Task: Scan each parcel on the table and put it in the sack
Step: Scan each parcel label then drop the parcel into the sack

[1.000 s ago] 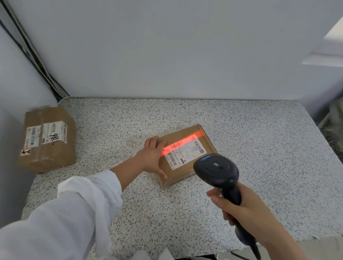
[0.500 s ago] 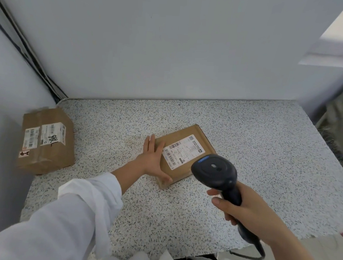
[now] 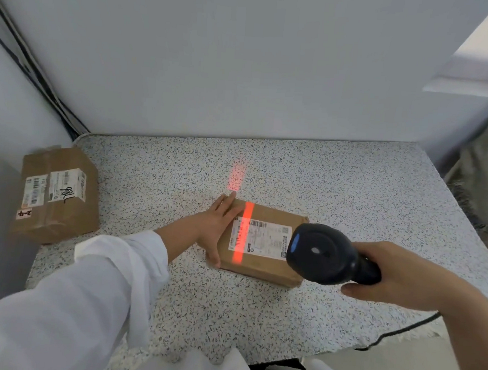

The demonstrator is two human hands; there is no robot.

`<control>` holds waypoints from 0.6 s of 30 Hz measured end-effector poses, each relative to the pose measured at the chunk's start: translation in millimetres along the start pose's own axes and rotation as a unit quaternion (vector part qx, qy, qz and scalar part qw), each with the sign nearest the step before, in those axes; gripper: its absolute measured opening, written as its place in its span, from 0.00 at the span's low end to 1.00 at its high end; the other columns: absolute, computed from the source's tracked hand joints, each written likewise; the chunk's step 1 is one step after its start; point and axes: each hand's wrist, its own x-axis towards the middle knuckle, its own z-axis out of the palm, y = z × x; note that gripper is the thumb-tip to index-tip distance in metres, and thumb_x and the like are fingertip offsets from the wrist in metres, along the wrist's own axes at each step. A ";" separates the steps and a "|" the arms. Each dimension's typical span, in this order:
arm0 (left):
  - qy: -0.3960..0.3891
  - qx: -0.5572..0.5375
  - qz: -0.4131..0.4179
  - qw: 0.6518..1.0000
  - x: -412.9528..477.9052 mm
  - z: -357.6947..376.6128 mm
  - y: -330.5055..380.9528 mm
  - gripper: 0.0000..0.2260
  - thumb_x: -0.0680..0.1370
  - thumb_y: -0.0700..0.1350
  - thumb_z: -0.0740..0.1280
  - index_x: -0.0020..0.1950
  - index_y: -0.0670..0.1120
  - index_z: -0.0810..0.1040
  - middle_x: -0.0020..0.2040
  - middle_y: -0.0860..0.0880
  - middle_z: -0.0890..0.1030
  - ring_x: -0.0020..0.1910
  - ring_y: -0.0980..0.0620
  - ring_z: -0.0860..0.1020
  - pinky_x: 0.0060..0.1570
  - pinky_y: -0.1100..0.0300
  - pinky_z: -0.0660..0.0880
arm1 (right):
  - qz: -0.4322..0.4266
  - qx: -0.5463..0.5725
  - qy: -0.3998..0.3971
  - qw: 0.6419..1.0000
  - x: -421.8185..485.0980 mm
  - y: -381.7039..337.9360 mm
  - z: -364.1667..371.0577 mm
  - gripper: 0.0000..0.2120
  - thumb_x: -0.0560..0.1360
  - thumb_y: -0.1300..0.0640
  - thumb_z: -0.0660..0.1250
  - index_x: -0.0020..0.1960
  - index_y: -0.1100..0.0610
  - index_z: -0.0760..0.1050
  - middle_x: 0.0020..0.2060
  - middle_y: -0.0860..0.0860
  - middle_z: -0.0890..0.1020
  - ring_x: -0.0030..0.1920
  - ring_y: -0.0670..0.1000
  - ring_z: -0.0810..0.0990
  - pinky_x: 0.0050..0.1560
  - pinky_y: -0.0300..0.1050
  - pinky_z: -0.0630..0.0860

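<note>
Parcel point(image 3: 264, 262) is steadied by the spread left hand point(image 3: 214, 228); scanner point(image 3: 321, 254), gripped by the right hand point(image 3: 397, 277), should be held across the barcode point(image 3: 241, 236).

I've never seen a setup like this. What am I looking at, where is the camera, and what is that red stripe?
There is no machine here. These are a person's two bare hands, filmed by one wide-angle camera worn on the head and looking forward and down. The left hand, in a white sleeve, lies with straight fingers against the left side of a brown parcel on the speckled table. The right hand grips a black handheld scanner. Its cable runs by the table's near edge. The red stripe is the scanner's light. It crosses the parcel's white label and spills onto the table beyond. A second parcel sits at the table's left edge. The sack is not in view.
</note>
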 end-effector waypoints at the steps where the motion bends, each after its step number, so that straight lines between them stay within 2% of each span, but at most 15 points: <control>1: 0.000 -0.008 0.002 1.000 -0.4 -1.6 0.2 0.66 0.58 0.54 0.81 0.75 0.51 0.30 0.73 0.50 0.25 0.75 0.47 0.36 0.73 0.46 0.56 | -0.003 -0.002 -0.001 1.000 0.3 0.2 0.0 0.08 0.70 0.52 0.72 0.43 0.44 0.74 0.41 0.35 0.79 0.37 0.40 0.78 0.39 0.29 0.70; 4: 0.005 -0.016 0.012 1.000 -0.8 -3.4 0.2 0.66 0.58 0.53 0.81 0.75 0.51 0.30 0.73 0.50 0.25 0.77 0.47 0.42 0.72 0.51 0.57 | -0.006 -0.001 0.001 1.000 1.2 1.7 0.4 0.08 0.70 0.53 0.72 0.43 0.44 0.74 0.39 0.37 0.80 0.36 0.41 0.78 0.38 0.30 0.70; 10: 0.004 0.003 0.004 1.000 0.9 -3.9 0.2 0.67 0.58 0.54 0.81 0.75 0.50 0.30 0.74 0.49 0.28 0.76 0.46 0.42 0.73 0.49 0.56 | 0.003 0.010 0.013 1.000 3.2 4.1 0.6 0.09 0.69 0.53 0.73 0.40 0.43 0.73 0.37 0.36 0.79 0.33 0.40 0.77 0.37 0.30 0.70; 13: -0.003 0.031 -0.007 0.999 1.2 -4.6 1.6 0.67 0.58 0.56 0.81 0.75 0.49 0.30 0.74 0.48 0.28 0.76 0.45 0.36 0.73 0.44 0.56 | -0.001 0.017 0.006 1.000 3.2 5.1 1.1 0.09 0.69 0.54 0.73 0.40 0.44 0.73 0.33 0.36 0.79 0.32 0.40 0.76 0.36 0.30 0.70; 16: -0.008 0.097 -0.005 0.995 3.9 -6.0 4.1 0.67 0.58 0.61 0.79 0.74 0.48 0.29 0.73 0.44 0.26 0.72 0.43 0.28 0.74 0.41 0.47 | -0.006 0.024 0.006 1.000 1.3 7.6 2.3 0.08 0.70 0.53 0.73 0.43 0.45 0.74 0.36 0.39 0.80 0.33 0.42 0.77 0.36 0.31 0.70; 18: -0.010 0.124 0.007 0.992 6.7 -6.8 8.4 0.67 0.58 0.64 0.78 0.75 0.48 0.29 0.72 0.42 0.26 0.71 0.42 0.26 0.72 0.41 0.43 | -0.001 0.025 0.017 1.000 -2.1 10.5 3.9 0.08 0.70 0.51 0.72 0.44 0.44 0.74 0.39 0.40 0.80 0.35 0.45 0.77 0.37 0.33 0.71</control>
